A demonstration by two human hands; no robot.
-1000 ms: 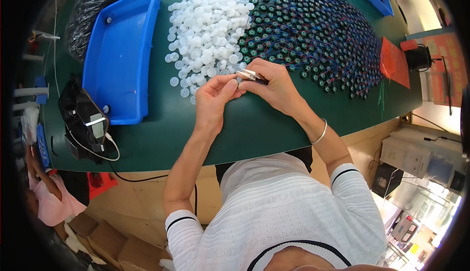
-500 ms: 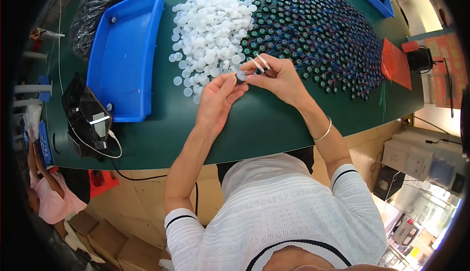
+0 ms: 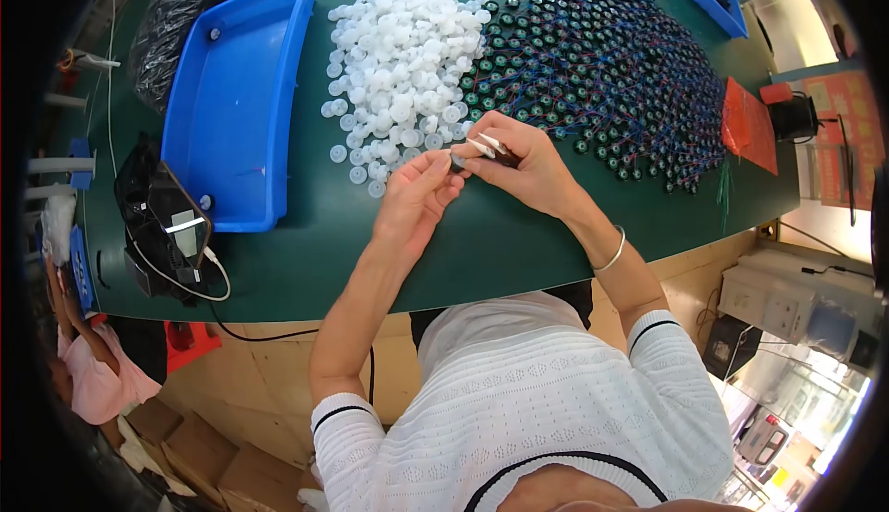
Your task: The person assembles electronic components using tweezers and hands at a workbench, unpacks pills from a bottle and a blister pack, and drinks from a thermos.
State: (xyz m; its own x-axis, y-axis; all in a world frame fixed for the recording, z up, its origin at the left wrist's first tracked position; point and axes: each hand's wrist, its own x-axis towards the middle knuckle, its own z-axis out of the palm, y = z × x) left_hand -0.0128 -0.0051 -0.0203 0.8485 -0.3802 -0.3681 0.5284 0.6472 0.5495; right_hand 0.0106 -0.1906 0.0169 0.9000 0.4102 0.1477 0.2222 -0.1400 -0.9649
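Note:
My left hand pinches a small dark round part between thumb and fingertips, just in front of the white heap. My right hand meets it from the right, its thumb and index fingertip touching the same part. Tucked in my right hand are tweezers with pale tips and a dark body, the tips pointing up and left. Beyond my hands lies a heap of translucent white round caps. Right of the caps spread many round black parts with green faces and red and blue wires.
A blue tray with a couple of small parts stands at left. Nearby are a black device with a white cable and a plastic-wrapped bundle. An orange-red sheet lies at right. Another person's pink sleeve shows at lower left.
My right hand has tilted, and the tweezers in it now lie lower and point more to the left. The round part stays between both hands, turned darker side out.

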